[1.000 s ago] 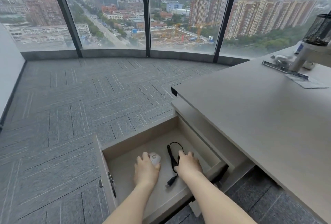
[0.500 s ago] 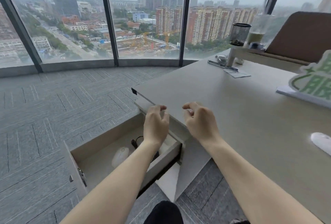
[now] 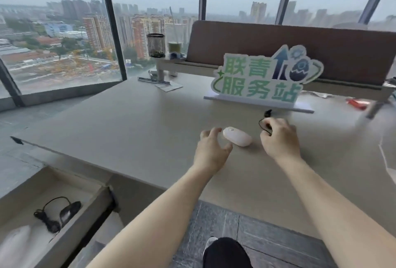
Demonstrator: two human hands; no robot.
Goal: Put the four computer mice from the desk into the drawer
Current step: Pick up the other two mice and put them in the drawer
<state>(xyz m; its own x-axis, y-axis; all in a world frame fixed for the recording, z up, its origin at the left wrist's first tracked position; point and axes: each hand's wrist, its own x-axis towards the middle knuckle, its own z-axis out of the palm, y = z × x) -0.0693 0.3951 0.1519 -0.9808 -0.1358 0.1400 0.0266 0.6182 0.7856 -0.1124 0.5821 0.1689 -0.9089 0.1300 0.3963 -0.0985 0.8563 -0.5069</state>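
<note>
On the beige desk (image 3: pixel 128 128) lies a white mouse (image 3: pixel 237 138). My left hand (image 3: pixel 212 149) is at its near-left end with fingers spread, holding nothing. My right hand (image 3: pixel 280 137) is cupped over a black wired mouse (image 3: pixel 267 127); only a dark edge and its looped cable show beside the fingers. The drawer (image 3: pixel 53 188) stands pulled out at the lower left. Inside it lie another black wired mouse (image 3: pixel 69 211) and a blurred white mouse (image 3: pixel 16 240).
A green-lettered sign (image 3: pixel 263 79) stands just behind the mice. A mesh pen holder (image 3: pixel 156 45) and a cup sit on a raised shelf at the back left. A brown partition (image 3: pixel 300 42) closes the desk's far side. A red item (image 3: pixel 356 103) lies at the right.
Both hands have left the drawer and come up across the desk to the right. The left now sits beside the white mouse and the right covers the black one.
</note>
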